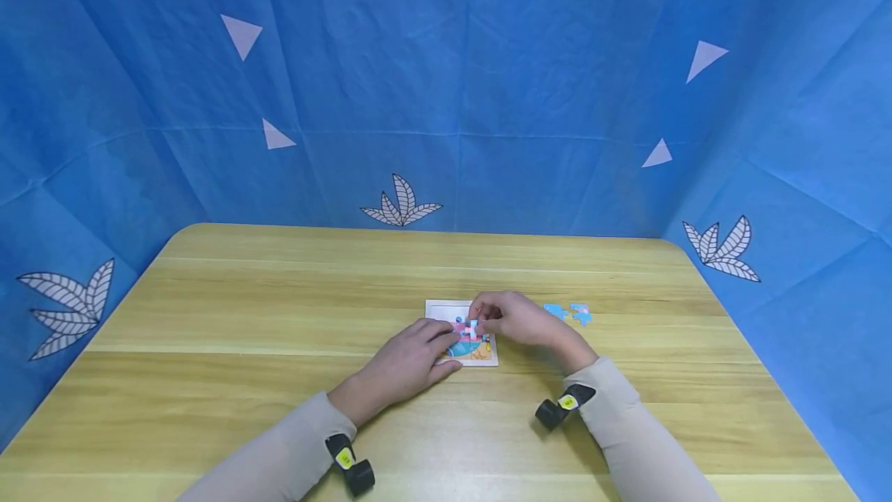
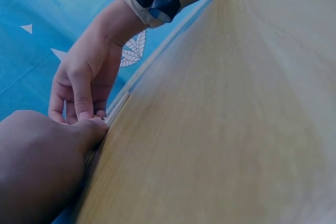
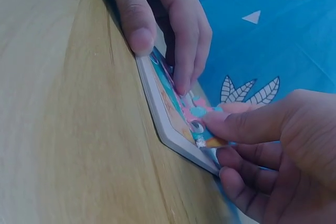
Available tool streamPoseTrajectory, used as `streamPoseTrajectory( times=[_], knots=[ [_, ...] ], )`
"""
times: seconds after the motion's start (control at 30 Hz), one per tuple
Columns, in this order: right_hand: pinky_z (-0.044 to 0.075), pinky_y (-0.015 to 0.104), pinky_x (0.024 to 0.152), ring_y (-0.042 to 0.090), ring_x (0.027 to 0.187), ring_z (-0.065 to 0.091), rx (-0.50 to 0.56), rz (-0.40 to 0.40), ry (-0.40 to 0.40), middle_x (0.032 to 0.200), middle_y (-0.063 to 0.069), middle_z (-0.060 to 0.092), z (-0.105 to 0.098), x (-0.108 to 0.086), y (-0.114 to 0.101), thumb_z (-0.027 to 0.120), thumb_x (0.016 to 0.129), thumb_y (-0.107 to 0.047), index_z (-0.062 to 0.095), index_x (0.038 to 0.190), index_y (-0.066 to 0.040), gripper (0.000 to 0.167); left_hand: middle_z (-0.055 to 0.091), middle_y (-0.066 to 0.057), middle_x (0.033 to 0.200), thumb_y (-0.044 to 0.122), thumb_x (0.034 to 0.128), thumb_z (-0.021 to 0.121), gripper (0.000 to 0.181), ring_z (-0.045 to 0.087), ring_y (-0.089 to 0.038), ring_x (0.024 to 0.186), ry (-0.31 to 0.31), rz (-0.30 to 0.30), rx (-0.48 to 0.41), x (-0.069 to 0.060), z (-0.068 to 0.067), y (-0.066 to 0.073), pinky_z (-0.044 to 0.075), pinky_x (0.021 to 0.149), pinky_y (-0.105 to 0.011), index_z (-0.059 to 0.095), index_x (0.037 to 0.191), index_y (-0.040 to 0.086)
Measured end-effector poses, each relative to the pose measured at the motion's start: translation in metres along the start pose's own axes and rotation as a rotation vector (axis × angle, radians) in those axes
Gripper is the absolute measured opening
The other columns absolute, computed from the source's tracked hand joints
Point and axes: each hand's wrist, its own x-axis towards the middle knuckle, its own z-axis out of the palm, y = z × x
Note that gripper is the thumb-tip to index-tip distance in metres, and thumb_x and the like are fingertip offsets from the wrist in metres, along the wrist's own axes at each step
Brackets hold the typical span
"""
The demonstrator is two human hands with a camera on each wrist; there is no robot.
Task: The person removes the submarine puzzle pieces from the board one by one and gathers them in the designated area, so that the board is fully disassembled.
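A small puzzle board with a white frame (image 1: 491,361) lies on the table, with colourful pieces inside it. My right hand (image 1: 519,319) (image 3: 283,145) pinches a pink and light-blue puzzle piece (image 1: 474,325) between thumb and fingers, over the board's right part. Relaxed fingers of my left hand (image 1: 411,359) (image 3: 176,19) rest on the board's left side, its thumb by the near left corner. In the left wrist view, the left hand (image 2: 39,161) hides most of the board, and the right hand (image 2: 86,72) reaches down beyond it.
Two loose blue puzzle pieces, one (image 1: 555,311) beside the other (image 1: 581,314), lie on the table right of the board, just past the right hand. The wooden table (image 1: 279,285) ends at a blue cloth backdrop (image 1: 523,99) with white leaves and triangles.
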Motion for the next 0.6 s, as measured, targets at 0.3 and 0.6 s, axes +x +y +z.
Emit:
streamPoseTrajectory(
  times=[0.3,0.6],
  knots=[
    [0.047,0.029,0.068,0.015,0.076,0.058,0.076,-0.024,0.002,0.083,0.001,0.066,-0.0018,-0.0007,0.0051,0.061,0.095,-0.004,0.065,0.104,-0.010,0.012,0.056,-0.005,0.130,0.048,0.0999,0.050,0.052,0.050,-0.020,0.122,0.002,-0.004,0.010,-0.0003,-0.0003,-0.0004,0.042,0.106,-0.033,0.060,0.133,0.009],
    [0.044,0.027,0.061,0.015,0.070,0.052,0.044,-0.011,0.071,0.082,-0.001,0.062,-0.0079,-0.0041,0.0040,0.061,0.097,-0.013,0.070,0.111,-0.012,0.016,0.056,-0.005,0.131,0.047,0.1002,0.050,0.051,0.050,-0.020,0.122,-0.003,-0.001,0.010,0.0002,0.0003,-0.0007,0.042,0.106,-0.033,0.060,0.133,0.009]
  ],
)
